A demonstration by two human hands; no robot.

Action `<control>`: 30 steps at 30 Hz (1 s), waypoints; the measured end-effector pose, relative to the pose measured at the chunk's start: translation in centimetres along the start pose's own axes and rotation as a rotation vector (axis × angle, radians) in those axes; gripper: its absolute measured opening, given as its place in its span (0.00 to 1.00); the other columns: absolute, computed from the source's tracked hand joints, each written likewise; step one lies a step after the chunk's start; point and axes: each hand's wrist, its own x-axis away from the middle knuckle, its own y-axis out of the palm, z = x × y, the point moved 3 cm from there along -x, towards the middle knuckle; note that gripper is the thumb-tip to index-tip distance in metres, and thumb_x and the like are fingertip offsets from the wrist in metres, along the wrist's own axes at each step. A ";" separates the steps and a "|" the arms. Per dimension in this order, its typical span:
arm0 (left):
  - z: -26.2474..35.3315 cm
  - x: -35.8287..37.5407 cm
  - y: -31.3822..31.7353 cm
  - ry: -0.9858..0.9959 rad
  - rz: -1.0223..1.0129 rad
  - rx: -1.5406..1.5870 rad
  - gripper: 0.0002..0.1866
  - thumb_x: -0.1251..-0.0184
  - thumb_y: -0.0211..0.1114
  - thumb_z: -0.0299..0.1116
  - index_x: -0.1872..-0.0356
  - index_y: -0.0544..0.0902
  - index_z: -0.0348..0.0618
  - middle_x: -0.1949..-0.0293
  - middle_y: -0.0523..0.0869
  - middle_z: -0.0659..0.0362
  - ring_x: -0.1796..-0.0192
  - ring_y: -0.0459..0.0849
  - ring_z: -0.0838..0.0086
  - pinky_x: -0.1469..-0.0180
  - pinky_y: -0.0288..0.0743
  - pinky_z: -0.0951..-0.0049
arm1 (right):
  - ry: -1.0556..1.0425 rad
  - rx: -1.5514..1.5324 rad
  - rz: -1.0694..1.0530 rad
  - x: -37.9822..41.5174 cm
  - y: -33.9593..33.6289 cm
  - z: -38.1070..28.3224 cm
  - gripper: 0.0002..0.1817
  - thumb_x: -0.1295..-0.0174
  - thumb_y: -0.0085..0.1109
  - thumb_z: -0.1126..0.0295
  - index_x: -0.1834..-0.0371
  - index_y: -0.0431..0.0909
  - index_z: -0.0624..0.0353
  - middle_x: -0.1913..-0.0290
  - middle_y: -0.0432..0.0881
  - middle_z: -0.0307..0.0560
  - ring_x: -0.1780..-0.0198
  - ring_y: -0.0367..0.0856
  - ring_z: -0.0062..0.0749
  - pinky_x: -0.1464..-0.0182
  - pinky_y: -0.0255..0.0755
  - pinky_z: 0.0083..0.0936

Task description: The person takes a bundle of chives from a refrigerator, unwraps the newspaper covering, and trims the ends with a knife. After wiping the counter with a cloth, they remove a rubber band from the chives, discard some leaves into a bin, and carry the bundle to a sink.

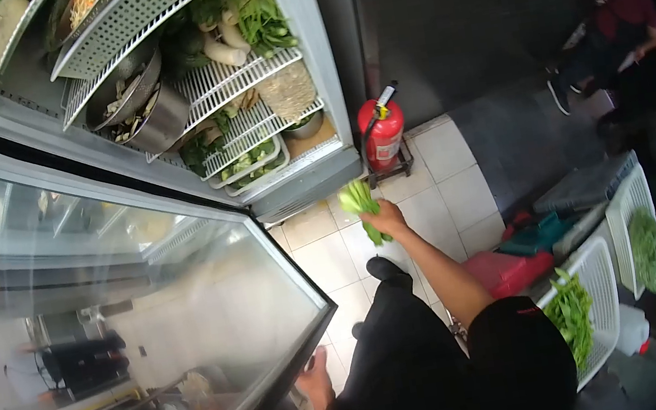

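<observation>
Fridge door (212, 282) opened; one green bunch (356, 198) is held outside the shelves (210, 95) in the right hand's (385, 220) closed grip; left hand (315, 383), grip loosely wide, beside the door, contact unclear; leafy greens (570, 311) contained in white basket (601, 274).

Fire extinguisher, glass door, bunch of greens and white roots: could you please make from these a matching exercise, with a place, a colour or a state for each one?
Column 1
1. Fire extinguisher
2. Glass door
3. Bunch of greens
4. White roots

Column 2
A. On a wire shelf in the fridge
B. Held in the right hand
C. Red, on the floor beside the fridge
D. Swung open

Right pairs: 1-C, 2-D, 3-B, 4-A
</observation>
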 end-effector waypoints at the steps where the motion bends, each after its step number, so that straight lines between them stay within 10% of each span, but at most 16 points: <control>1: 1.9 0.5 0.2 0.028 0.075 0.067 0.24 0.42 0.68 0.19 0.44 0.72 0.28 0.46 0.78 0.47 0.49 0.80 0.65 0.45 0.74 0.71 | -0.039 -0.094 0.044 -3.3 1.4 -1.4 0.34 0.54 0.68 0.46 0.46 0.77 0.54 0.54 0.83 0.56 0.50 0.81 0.49 0.48 0.74 0.40; 12: 5.2 0.1 -0.5 -0.272 0.414 0.015 0.21 0.37 0.65 0.26 0.44 0.73 0.29 0.44 0.76 0.52 0.44 0.73 0.66 0.37 0.63 0.69 | -0.394 -0.134 0.475 -28.7 6.6 -17.8 0.25 0.55 0.73 0.61 0.53 0.80 0.58 0.56 0.82 0.59 0.53 0.80 0.57 0.51 0.74 0.45; 19: 3.1 -0.1 -1.2 -0.214 0.407 0.034 0.19 0.39 0.67 0.26 0.47 0.76 0.29 0.47 0.79 0.51 0.45 0.75 0.66 0.38 0.64 0.70 | -0.489 0.000 0.681 -22.0 6.8 -14.0 0.38 0.50 0.68 0.66 0.34 0.64 0.59 0.36 0.65 0.64 0.34 0.62 0.60 0.35 0.58 0.52; 24: -1.2 -0.4 -3.8 -0.147 0.158 -0.292 0.30 0.47 0.77 0.29 0.44 0.74 0.31 0.49 0.81 0.51 0.49 0.79 0.67 0.44 0.73 0.67 | -0.160 0.069 -0.033 -7.5 12.7 -3.2 0.37 0.46 0.63 0.65 0.31 0.62 0.60 0.39 0.69 0.64 0.37 0.68 0.56 0.37 0.66 0.44; 30: 4.0 1.4 -2.1 -0.202 -0.218 -0.254 0.21 0.42 0.70 0.28 0.47 0.78 0.35 0.49 0.81 0.47 0.46 0.80 0.64 0.45 0.73 0.67 | -0.331 0.117 -0.679 3.7 13.2 1.7 0.34 0.48 0.68 0.59 0.39 0.73 0.63 0.48 0.82 0.55 0.46 0.81 0.43 0.42 0.72 0.30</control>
